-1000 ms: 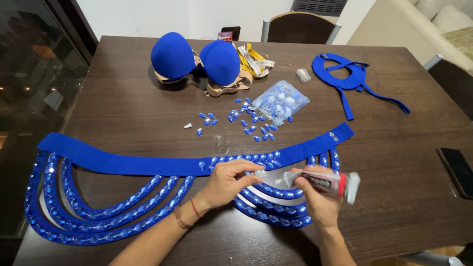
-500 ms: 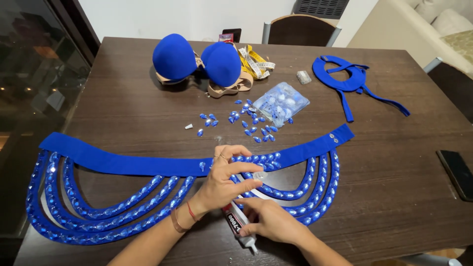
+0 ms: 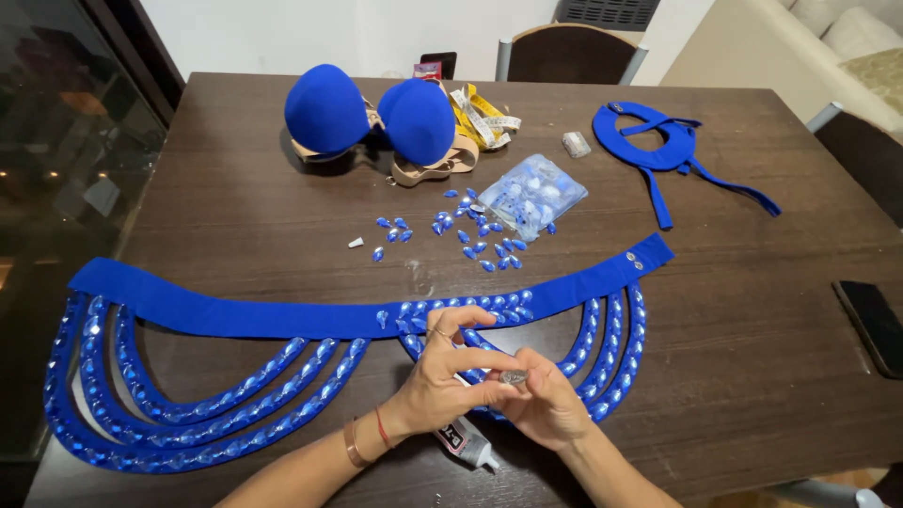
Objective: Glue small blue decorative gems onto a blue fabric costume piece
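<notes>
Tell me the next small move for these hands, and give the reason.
Probably lower the small gem pinched between the left hand and right hand onto the blue fabric band. A row of blue gems there stops partway along, and the glue tube lies beneath the hands.

Taking the blue belt band as landmark: beyond its middle, bare tabletop lay open. Farther right beyond it, scattered blue gems and a clear gem bag blocked the way. Below the band, its beaded loops covered the wood at left, and the glue tube lay just beneath the loops at right.
</notes>
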